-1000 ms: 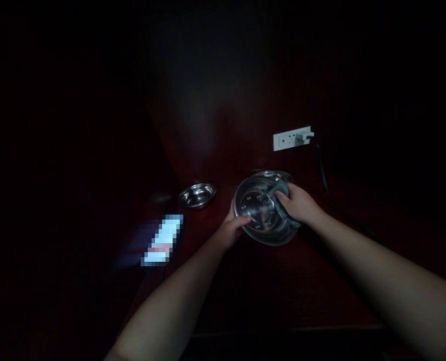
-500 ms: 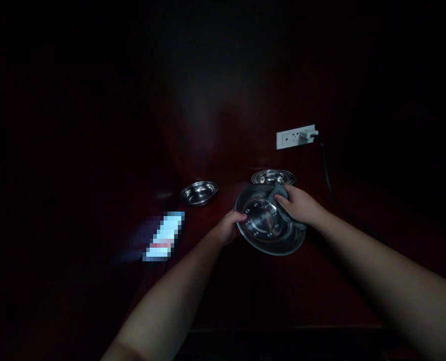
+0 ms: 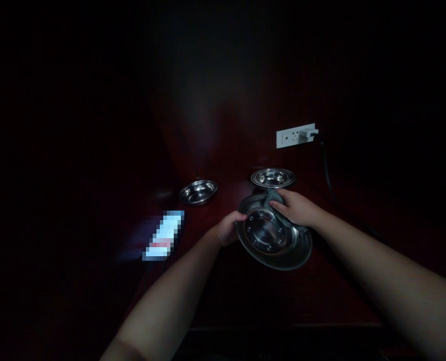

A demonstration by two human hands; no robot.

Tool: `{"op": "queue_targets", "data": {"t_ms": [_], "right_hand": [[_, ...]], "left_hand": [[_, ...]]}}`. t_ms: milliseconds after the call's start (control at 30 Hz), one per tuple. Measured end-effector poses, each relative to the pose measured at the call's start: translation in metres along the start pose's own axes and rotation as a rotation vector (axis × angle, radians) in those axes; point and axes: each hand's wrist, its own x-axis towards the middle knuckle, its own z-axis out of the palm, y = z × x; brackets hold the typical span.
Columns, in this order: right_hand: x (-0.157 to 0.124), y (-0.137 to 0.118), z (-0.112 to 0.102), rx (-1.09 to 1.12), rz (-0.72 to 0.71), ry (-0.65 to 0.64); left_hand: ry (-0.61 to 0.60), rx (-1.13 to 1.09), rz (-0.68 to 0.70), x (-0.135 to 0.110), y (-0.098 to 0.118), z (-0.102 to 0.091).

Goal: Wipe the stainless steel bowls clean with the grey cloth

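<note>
A shiny steel bowl (image 3: 266, 231) with a ring of small round marks in its base is tilted so that its inside faces me. My left hand (image 3: 228, 226) grips its left rim, thumb over the edge and fingers behind, out of sight. At the upper right rim, my right hand (image 3: 296, 206) is closed on a dark grey-green cloth (image 3: 272, 201), pressed against the bowl. Part of the cloth hangs below the hand, along the bowl's right side.
A stack of steel bowls (image 3: 273, 178) stands just behind the held one. Another steel bowl (image 3: 199, 192) sits to the left, and a lit, blurred-out screen (image 3: 165, 235) lies nearer. A socket (image 3: 296, 135) on the back wall holds a plug with a dark cable (image 3: 327, 173).
The bowl has tipped and dropped slightly, its lower rim now closer to me. My right hand has shifted a little left and down with the cloth; my left hand keeps its hold.
</note>
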Motion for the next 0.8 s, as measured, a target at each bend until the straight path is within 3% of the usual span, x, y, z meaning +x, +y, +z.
{"op": "queue_targets", "data": {"t_ms": [333,800], "right_hand": [[-0.005,-0.009,-0.001,-0.006,-0.097,-0.096],[-0.007,-0.014,-0.002,0.023,-0.143,-0.069]], "left_hand": [[-0.100,-0.048,-0.069,-0.004,0.002,-0.002],[-0.107,-0.069,-0.080,-0.001,0.002,0.001]]}}
